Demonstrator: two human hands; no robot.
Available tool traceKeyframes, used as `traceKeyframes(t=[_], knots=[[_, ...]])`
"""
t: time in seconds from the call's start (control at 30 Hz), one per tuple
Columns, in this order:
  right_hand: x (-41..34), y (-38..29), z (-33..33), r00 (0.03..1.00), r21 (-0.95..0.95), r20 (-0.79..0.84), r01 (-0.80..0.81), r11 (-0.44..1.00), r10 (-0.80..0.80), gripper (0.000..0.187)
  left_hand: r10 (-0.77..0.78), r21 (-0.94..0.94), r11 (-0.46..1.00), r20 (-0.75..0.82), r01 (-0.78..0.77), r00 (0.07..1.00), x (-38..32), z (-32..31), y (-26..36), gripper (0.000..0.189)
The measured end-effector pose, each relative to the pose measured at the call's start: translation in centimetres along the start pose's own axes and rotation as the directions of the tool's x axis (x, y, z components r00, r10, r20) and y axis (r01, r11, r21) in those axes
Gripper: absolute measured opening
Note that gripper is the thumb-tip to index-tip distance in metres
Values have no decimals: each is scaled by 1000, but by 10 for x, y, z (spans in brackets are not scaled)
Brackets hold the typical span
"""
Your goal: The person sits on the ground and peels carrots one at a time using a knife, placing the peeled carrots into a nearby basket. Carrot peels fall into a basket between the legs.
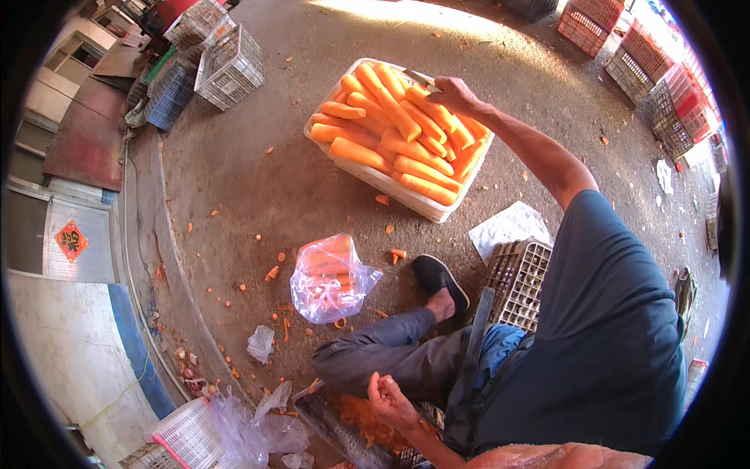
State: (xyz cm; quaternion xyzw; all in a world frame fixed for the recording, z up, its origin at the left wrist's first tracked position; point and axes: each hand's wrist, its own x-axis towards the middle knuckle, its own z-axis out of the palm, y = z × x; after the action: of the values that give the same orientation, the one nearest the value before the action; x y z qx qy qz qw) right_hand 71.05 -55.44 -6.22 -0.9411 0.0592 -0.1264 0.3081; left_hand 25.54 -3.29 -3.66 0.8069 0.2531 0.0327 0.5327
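My right hand (457, 95) reaches out to the far rim of a white plastic crate (404, 202) heaped with peeled carrots (398, 114). It is closed around a bladed tool (420, 81), whose metal part lies over the carrots at the rim; its exact kind is unclear. Down by my bent leg, my left hand (391, 401) is half curled with nothing visible in it. Below that hand, orange peelings (363, 416) lie in a dark container (334, 431), partly hidden by my forearm and leg.
A clear plastic bag (334, 281) of carrots stands on the ground before me. Carrot scraps (398, 254) litter the concrete. A plastic crate (521, 281) is beside my hip. Stacked crates (231, 67) stand at upper left, more crates (638, 61) at upper right. Loose bags (263, 431) lie at lower left.
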Motion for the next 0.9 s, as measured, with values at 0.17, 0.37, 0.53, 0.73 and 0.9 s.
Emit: traceKeyframes(t=[0.17,0.37,0.53,0.73,0.9], knots=[[-7,-29,6,973,113,-217,-57,992,81,37,-78,-29,997,-14,77,997,-1,-4,2,36],[6,-75,44,999,-119,-16,42,992,-44,50,-85,-50,995,-12,84,996,-1,-4,2,34],[20,-95,60,992,-336,120,80,939,-42,53,-47,-75,996,-26,45,999,-7,-4,-4,34],[14,-120,59,993,-350,114,28,936,13,45,-100,-146,984,13,101,995,-5,-6,6,33],[-36,-155,41,982,390,179,-132,911,65,44,-25,-196,980,-7,23,1000,-12,-10,-8,39]])
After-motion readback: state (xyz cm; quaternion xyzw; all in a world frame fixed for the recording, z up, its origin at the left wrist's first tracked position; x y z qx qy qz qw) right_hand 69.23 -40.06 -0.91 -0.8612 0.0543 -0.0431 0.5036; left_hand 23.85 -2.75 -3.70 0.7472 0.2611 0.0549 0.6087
